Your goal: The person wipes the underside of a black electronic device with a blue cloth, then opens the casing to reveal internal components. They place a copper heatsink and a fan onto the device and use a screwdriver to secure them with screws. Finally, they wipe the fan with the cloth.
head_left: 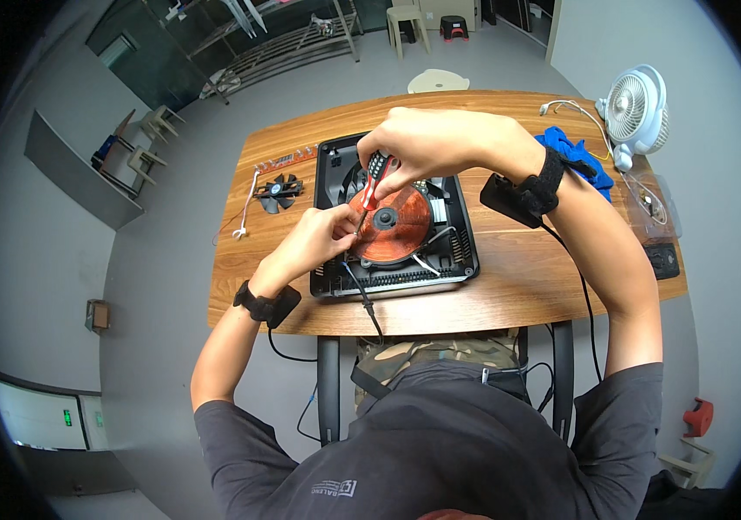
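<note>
An opened induction cooker base (467,251) lies on the wooden table in front of me, its round copper coil (405,230) exposed. My right hand (401,147) grips a screwdriver (377,184) with a red and clear handle from above. The shaft slants down to the coil's left edge. There my left hand (323,234) has thumb and fingers pinched together at the screwdriver's tip; what they hold is too small to make out. A black power cord (368,305) runs from the base over the table's front edge.
Left of the base lie a small black fan (279,193), a strip-shaped board (288,160) and a white cable connector (240,232). At the right are a blue cloth (574,156), a white desk fan (635,108), a clear plastic tray (661,208) and a black box-shaped item (662,260).
</note>
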The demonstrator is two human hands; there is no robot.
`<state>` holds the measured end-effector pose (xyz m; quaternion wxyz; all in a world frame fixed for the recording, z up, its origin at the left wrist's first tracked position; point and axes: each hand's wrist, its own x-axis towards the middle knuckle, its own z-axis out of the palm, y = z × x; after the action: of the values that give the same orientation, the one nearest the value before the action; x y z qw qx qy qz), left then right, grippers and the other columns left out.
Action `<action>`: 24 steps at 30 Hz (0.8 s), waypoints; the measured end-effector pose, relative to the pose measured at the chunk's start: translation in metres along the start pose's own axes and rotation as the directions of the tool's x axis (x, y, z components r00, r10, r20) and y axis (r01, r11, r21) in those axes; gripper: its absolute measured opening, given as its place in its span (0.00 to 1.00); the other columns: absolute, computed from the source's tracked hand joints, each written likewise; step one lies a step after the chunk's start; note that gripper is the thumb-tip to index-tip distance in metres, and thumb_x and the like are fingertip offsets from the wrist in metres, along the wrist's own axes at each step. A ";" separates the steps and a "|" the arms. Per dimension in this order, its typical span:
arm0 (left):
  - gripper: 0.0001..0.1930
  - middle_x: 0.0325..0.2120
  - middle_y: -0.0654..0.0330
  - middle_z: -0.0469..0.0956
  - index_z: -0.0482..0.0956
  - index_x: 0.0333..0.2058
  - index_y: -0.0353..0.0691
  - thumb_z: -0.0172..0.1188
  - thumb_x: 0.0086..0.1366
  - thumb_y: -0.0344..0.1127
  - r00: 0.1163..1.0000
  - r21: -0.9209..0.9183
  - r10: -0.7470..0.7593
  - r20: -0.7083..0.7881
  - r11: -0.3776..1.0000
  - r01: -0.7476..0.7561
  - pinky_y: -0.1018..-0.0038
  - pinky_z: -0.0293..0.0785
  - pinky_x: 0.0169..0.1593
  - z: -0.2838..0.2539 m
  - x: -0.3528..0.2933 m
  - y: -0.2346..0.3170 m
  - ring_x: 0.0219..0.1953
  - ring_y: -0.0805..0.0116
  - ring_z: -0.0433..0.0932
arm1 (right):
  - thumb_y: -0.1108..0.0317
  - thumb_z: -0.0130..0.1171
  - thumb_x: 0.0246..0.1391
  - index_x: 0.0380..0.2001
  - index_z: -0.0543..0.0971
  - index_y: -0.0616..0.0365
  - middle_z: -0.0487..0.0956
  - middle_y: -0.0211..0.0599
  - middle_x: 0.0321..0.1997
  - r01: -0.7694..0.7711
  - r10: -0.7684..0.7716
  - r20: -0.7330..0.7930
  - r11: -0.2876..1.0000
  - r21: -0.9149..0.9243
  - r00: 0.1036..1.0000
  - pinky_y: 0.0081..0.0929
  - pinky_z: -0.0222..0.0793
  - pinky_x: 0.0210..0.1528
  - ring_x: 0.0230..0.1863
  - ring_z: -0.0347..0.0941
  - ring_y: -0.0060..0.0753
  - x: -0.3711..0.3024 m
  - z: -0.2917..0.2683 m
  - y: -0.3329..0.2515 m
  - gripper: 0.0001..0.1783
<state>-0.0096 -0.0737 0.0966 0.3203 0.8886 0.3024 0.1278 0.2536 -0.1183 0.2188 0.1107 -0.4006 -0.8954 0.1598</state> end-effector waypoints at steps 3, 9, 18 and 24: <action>0.09 0.31 0.48 0.87 0.80 0.42 0.29 0.64 0.63 0.22 1.000 -0.001 0.004 0.011 1.000 -0.004 0.69 0.84 0.42 -0.001 0.000 0.003 0.35 0.60 0.88 | 0.52 0.72 0.53 0.45 0.82 0.64 0.85 0.51 0.33 -0.003 0.003 -0.010 1.000 0.003 1.000 0.38 0.79 0.40 0.37 0.84 0.49 0.002 0.002 0.004 0.26; 0.10 0.31 0.48 0.87 0.80 0.42 0.29 0.66 0.61 0.23 1.000 0.006 0.008 0.004 1.000 -0.008 0.69 0.83 0.42 -0.001 -0.002 0.007 0.35 0.60 0.89 | 0.52 0.72 0.53 0.44 0.82 0.64 0.85 0.50 0.33 0.030 -0.030 -0.033 1.000 -0.001 0.999 0.38 0.79 0.39 0.36 0.84 0.49 0.003 0.005 0.005 0.26; 0.13 0.32 0.51 0.87 0.81 0.43 0.32 0.70 0.59 0.25 0.997 -0.028 0.057 0.046 0.998 -0.056 0.69 0.83 0.44 0.001 -0.006 0.009 0.36 0.58 0.88 | 0.57 0.72 0.52 0.43 0.83 0.64 0.84 0.52 0.31 0.067 -0.067 -0.016 0.998 0.003 0.998 0.39 0.78 0.37 0.36 0.83 0.50 0.002 0.010 -0.004 0.22; 0.23 0.55 0.52 0.79 0.82 0.49 0.36 0.76 0.54 0.33 0.993 0.086 0.094 0.076 0.991 -0.101 0.63 0.74 0.62 -0.014 -0.003 -0.001 0.58 0.52 0.78 | 0.56 0.73 0.51 0.42 0.83 0.63 0.84 0.52 0.31 -0.004 0.002 0.052 0.999 0.049 0.999 0.39 0.77 0.38 0.36 0.83 0.51 0.004 0.012 -0.004 0.22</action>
<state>-0.0180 -0.0680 0.1064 0.2840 0.9199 0.2523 0.0975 0.2445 -0.1200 0.2094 0.0966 -0.3949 -0.8932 0.1922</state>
